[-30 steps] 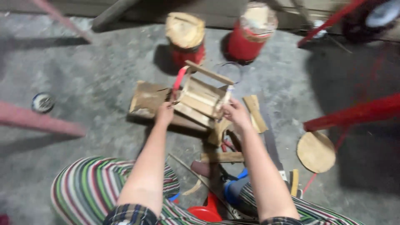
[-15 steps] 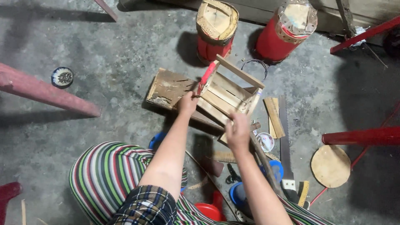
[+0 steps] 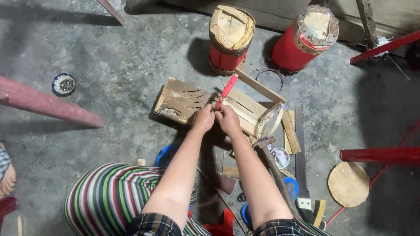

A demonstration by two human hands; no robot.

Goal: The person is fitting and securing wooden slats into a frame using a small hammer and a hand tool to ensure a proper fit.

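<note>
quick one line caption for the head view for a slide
Both hands, left hand and right hand, meet at a red-handled tool over a wooden frame on the concrete floor, two red drums behind.

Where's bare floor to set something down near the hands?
Open concrete lies left of the wooden frame, between the red beam, the small dish and the drum. Right of the hands it is crowded: hammer, saw, wood offcuts.

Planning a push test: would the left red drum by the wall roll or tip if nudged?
The red drum stands upright on a rough concrete floor, so it would probably scrape or tip, not roll. Once on its side, the round body would likely roll. It looks hollow, perhaps light for its size.
</note>
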